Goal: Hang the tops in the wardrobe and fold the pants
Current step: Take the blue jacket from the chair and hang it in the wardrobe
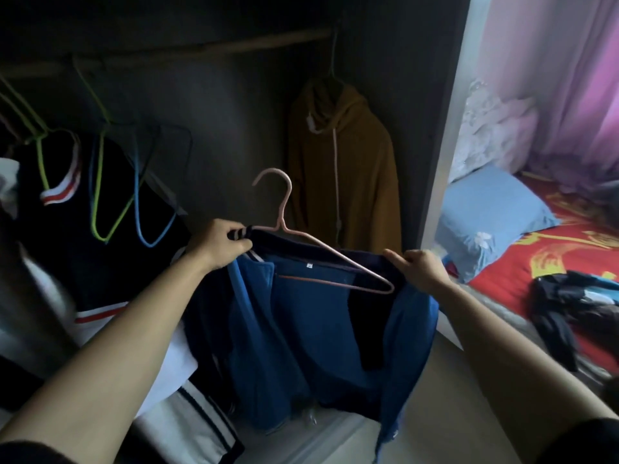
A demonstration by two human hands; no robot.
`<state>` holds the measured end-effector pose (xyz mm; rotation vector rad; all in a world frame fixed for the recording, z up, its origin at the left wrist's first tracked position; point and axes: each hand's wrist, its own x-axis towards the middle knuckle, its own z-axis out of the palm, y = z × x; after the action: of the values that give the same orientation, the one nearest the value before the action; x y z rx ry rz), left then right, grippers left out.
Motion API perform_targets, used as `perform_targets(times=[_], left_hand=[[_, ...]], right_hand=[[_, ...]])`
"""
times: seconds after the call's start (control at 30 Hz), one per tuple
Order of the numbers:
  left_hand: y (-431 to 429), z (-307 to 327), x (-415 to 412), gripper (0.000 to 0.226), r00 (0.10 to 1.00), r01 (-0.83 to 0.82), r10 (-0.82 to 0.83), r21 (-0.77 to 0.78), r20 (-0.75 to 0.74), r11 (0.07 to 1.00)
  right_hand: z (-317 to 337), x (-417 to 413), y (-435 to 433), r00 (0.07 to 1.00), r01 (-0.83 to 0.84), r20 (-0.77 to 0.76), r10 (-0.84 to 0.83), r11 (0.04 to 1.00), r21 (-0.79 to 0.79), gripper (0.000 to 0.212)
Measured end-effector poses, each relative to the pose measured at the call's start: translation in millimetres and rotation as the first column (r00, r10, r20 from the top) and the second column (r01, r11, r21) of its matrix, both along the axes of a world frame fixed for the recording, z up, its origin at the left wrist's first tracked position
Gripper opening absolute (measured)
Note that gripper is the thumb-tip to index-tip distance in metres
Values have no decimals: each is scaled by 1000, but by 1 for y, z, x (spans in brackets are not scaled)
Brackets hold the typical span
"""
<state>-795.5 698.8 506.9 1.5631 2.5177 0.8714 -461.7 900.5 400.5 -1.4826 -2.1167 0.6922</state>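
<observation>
A blue top with a dark collar hangs in front of me over a pink hanger, whose hook points up toward the wardrobe. My left hand grips the striped left end of the collar together with the hanger's arm. My right hand pinches the right shoulder of the top near the hanger's far end. The wooden rail runs across the dark wardrobe above. Dark clothes lie on the bed at the right.
A mustard hoodie hangs at the rail's right end. Green and blue hangers and a dark top with a red-and-white collar hang at the left. A blue pillow lies on the red bedsheet.
</observation>
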Motion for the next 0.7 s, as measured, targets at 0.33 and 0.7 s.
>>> perform_targets(times=[0.33,0.7], left_hand=[[10,-31,29,53,966,-59,65,31,-249,998],[22,-9,77,47,965,-190,129,266,229,945]], right_hand=[[85,-22,0,975,-7,-218,53,978,208,56],[75,-40,-71,980,-172,-57,192,953,250,28]])
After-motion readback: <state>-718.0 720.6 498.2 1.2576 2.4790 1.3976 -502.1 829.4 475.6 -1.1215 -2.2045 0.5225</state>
